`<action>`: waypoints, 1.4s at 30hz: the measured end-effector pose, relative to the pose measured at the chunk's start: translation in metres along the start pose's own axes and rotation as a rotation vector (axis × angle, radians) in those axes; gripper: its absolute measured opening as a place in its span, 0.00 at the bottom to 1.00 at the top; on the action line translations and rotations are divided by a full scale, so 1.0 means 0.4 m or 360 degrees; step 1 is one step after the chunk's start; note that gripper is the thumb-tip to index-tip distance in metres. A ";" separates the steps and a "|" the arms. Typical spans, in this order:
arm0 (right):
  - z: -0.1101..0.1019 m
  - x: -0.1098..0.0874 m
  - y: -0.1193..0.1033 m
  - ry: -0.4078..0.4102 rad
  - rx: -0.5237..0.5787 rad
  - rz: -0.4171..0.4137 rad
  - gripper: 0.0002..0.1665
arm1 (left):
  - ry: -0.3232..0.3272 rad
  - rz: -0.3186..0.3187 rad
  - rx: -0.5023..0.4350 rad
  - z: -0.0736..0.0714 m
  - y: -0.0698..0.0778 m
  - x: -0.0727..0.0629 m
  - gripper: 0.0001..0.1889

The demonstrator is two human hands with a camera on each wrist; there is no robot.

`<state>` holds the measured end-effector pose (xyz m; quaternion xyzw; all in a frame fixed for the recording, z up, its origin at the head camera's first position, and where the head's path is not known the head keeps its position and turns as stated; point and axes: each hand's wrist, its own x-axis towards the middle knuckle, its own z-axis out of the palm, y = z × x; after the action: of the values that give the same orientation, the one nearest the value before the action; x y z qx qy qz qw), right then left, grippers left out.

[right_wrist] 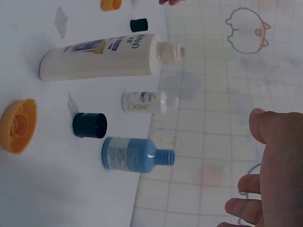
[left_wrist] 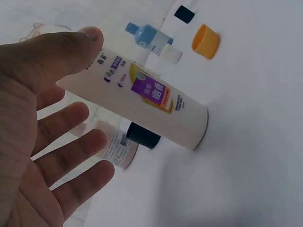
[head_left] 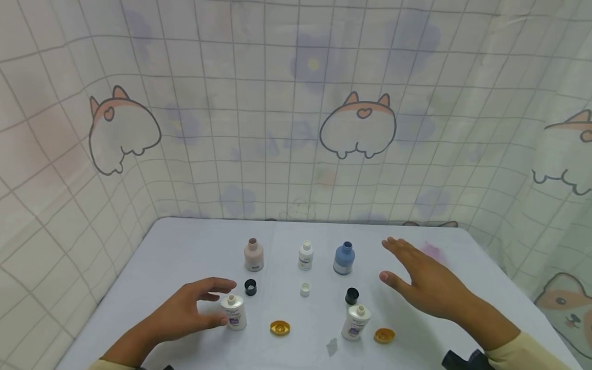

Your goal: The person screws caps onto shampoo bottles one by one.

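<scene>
My left hand (head_left: 196, 308) is beside an uncapped white bottle (head_left: 234, 312) at the table's front left. In the left wrist view its thumb (left_wrist: 71, 52) overlaps the bottle's upper end, and the other fingers spread loosely apart behind. My right hand (head_left: 425, 285) hovers at the right with straight fingers, holding nothing. Nearest to it are a blue bottle (head_left: 344, 259) without its cap and a black cap (head_left: 352, 296). A second uncapped white bottle (head_left: 355, 322) stands upright at the front right, a yellow cap (head_left: 384, 336) to its right.
Along the back stand an open pink bottle (head_left: 254, 257) and a small white Dove bottle (head_left: 306, 257). Another black cap (head_left: 250, 287), a white cap (head_left: 305, 289) and a second yellow cap (head_left: 279, 328) lie on the white table (head_left: 194, 246). A patterned curtain (head_left: 259, 128) hangs behind.
</scene>
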<state>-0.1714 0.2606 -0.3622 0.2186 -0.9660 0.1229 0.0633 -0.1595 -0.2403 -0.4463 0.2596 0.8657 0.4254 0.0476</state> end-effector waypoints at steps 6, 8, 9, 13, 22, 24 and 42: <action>0.003 0.000 -0.004 -0.0003 0.0012 0.0013 0.45 | -0.0025 0.0005 -0.0067 0.014 -0.005 0.002 0.31; 0.003 0.001 -0.006 0.0000 0.0008 0.0014 0.45 | -0.0031 -0.0015 -0.0082 0.018 -0.007 0.003 0.31; 0.004 0.002 -0.007 0.0001 0.0005 0.0014 0.44 | -0.0036 -0.0028 -0.0088 0.020 -0.008 0.004 0.31; 0.006 0.005 -0.013 0.0004 0.0002 0.0010 0.44 | -0.0044 -0.0078 -0.0117 0.026 -0.007 0.005 0.29; 0.006 0.005 -0.022 0.0013 0.0010 0.0001 0.43 | -0.0044 -0.0132 -0.0179 0.035 0.001 0.006 0.28; 0.005 0.007 -0.025 0.0015 0.0017 -0.0013 0.42 | -0.0037 -0.0109 -0.0187 0.037 0.001 0.005 0.27; 0.025 0.009 -0.046 -0.0002 0.0218 -0.0016 0.38 | -0.0027 -0.0187 -0.0208 0.046 0.002 0.012 0.21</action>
<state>-0.1671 0.2405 -0.3672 0.2274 -0.9542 0.1884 0.0483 -0.1577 -0.2242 -0.4568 0.2082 0.8493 0.4754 0.0966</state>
